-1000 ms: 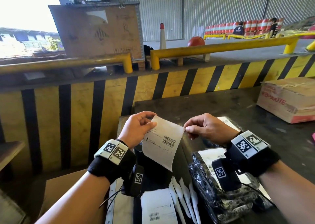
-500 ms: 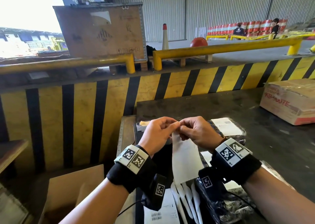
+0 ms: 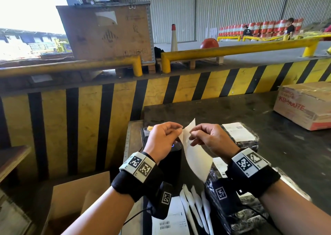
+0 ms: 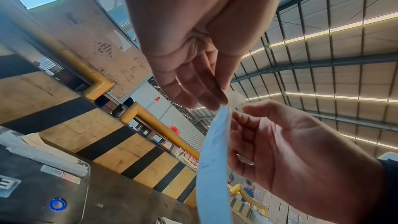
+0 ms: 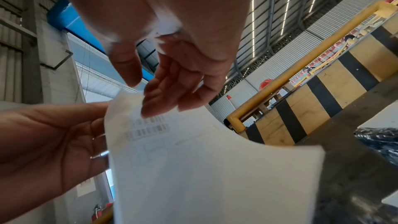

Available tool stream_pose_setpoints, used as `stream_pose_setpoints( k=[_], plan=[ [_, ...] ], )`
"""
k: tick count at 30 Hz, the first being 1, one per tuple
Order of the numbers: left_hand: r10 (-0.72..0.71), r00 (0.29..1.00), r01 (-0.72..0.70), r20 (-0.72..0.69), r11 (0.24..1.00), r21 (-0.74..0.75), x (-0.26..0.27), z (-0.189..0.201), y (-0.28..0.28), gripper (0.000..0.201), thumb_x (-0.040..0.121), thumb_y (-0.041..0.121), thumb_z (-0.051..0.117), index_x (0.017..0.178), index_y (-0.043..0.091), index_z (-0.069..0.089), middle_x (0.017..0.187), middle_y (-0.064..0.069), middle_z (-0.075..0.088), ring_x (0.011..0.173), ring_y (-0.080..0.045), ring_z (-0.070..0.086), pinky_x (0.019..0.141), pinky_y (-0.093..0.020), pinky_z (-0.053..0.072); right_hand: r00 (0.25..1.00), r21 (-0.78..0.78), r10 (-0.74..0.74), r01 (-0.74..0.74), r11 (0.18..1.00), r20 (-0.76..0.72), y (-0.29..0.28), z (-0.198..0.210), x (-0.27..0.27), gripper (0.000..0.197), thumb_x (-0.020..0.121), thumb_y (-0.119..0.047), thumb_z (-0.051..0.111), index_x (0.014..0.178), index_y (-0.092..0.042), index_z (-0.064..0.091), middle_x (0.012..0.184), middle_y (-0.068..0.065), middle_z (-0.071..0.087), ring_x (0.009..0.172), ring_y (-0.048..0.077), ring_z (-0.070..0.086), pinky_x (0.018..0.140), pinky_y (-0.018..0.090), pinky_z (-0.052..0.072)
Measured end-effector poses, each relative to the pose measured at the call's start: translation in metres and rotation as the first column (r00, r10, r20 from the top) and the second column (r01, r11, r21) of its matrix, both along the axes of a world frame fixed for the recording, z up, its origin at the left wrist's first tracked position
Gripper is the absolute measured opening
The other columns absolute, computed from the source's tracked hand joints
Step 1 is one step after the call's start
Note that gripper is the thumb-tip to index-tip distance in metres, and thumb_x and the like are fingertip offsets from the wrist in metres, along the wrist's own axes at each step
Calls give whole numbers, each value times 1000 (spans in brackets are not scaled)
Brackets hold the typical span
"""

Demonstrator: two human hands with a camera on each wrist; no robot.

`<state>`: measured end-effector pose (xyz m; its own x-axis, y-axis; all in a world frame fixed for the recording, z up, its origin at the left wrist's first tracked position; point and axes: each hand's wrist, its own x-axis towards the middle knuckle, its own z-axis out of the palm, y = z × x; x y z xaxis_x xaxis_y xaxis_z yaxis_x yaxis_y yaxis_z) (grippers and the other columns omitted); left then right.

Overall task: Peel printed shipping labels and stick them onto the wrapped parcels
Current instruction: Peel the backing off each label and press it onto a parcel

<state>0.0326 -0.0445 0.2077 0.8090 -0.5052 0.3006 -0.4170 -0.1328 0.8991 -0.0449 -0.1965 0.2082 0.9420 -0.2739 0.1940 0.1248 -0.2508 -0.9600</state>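
A dark table (image 3: 268,145) fronts a striped barrier (image 3: 107,113). Label (image 3: 195,156) print is faint, seen from the back. Raised above parcels (image 3: 240,136), left hand (image 3: 163,138) and right hand (image 3: 213,138) both pinch its top edge.

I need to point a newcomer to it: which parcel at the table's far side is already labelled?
Start from the taped cardboard box at the dark table's right edge. Left of it, beyond the right hand, lies a black wrapped parcel; it lies apart from the nearer black parcels, a white label on top.
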Motion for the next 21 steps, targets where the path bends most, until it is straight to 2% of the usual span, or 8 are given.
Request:
stream_pose_setpoints(
  k=[2,6,10,13,18,21],
  plan=[
    [4,1000,-3,8,1000,-14,-1,0,-1,11,91,15,60,95,20,68,85,8,70,80,-11,68,74,-26,58,999,33,0,-1,999,41,3,1,1,11,90,-9,57,91,-4,67,79,10,70,69,19,69,65,21,55],
    [20,1000,-19,23,1000,-20,-2,1,0,10,90,14,61,95,18,68,85,6,69,76,-7,66,70,-21,57,996,-30,-20,23,999,91,10,-1,5,5,84,-10,68,86,-6,69,73,6,71,64,14,67,66,25,55],
    [62,997,-61,45,998,-12,0,1,5,11,90,15,62,98,16,69,88,4,70,78,-7,67,67,-17,55,990,-14,-87,89,996,113,14,0,9,15,91,-18,59,87,-9,70,75,4,71,68,18,69,71,32,58],
    [83,995,-82,61,997,-12,0,2,9,12,89,15,62,99,15,68,91,0,70,81,-11,68,71,-21,57,991,-77,-64,73,994,115,20,1,10,15,87,-28,64,89,-13,69,76,1,70,66,15,68,69,31,58],
    [106,992,-105,62,994,-18,0,0,14,9,88,16,64,96,18,69,90,-2,71,83,-16,69,75,-28,59,992,-125,-36,51,991,120,25,-3,16,11,81,-14,72,91,-12,69,73,3,71,64,10,67,69,29,56],
    [143,986,-144,90,990,7,2,-2,17,10,88,15,64,97,17,69,93,-1,71,84,-15,68,74,-24,58,992,-116,-43,56,992,116,22,-6,18,10,80,-11,73,90,-12,71,79,6,73,70,13,69,71,30,57]
  ],
)
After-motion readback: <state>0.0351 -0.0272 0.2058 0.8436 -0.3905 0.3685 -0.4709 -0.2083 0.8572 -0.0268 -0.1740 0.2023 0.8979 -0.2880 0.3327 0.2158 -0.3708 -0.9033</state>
